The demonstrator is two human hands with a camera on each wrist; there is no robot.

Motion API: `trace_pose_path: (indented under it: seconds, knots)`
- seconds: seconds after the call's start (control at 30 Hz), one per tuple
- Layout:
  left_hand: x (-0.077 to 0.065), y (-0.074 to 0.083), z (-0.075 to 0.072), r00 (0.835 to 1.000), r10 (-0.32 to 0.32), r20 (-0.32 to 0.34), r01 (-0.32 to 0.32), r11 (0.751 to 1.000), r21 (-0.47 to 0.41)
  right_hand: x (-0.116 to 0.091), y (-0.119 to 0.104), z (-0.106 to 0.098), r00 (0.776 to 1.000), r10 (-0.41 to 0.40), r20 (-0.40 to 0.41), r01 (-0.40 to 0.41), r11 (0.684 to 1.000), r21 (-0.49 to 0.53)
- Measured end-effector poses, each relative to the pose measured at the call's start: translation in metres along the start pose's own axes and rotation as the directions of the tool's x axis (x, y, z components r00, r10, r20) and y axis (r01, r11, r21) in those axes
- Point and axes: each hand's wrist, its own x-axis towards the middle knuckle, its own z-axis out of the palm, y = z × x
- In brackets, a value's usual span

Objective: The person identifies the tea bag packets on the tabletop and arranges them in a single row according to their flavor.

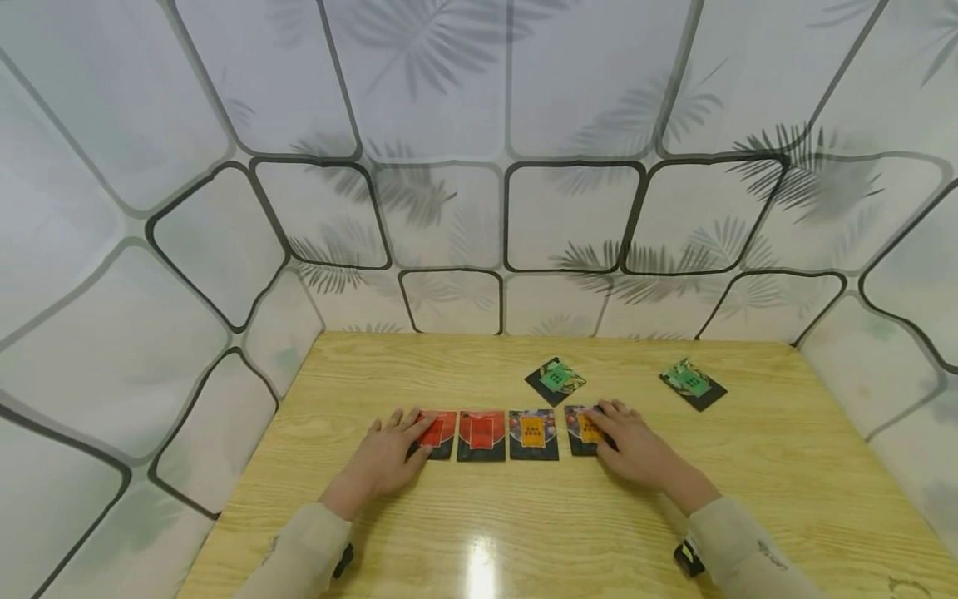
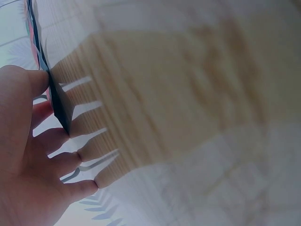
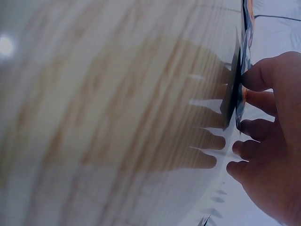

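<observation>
Four small flat packets lie in a row across the table in the head view. My left hand (image 1: 382, 456) rests with spread fingers on the leftmost red-and-black packet (image 1: 442, 433), its thumb at the near edge. A second red-and-black packet (image 1: 482, 452) is just right of it. Beside that lies an orange-and-black packet (image 1: 534, 448) with a dark patterned top. At the row's right end my right hand (image 1: 636, 448) touches a matching orange-and-black packet (image 1: 579, 445) and partly covers it. In the right wrist view, the thumb (image 3: 258, 75) is against this packet's edge.
Two green-and-black packets lie askew farther back, one green packet (image 1: 555, 380) behind the row and another green packet (image 1: 692, 384) to the right. The shiny wooden table (image 1: 516, 516) ends at patterned walls (image 1: 449, 216) at the back and both sides.
</observation>
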Motion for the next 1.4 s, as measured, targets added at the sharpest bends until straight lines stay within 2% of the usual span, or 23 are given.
trace_pose_path:
  seconds: [1.1, 1.4]
  knots:
    - [-0.0001, 0.0007, -0.0004, 1.0, -0.008, 0.007, 0.008, 1.0, -0.01, 0.0, -0.0076, 0.0053, 1.0, -0.017, 0.015, 0.017, 1.0, 0.008]
    - [-0.0004, 0.002, -0.0007, 1.0, -0.012, 0.005, 0.012, 1.0, -0.004, -0.0004, -0.0067, 0.001, 1.0, -0.007, 0.001, 0.007, 1.0, 0.02]
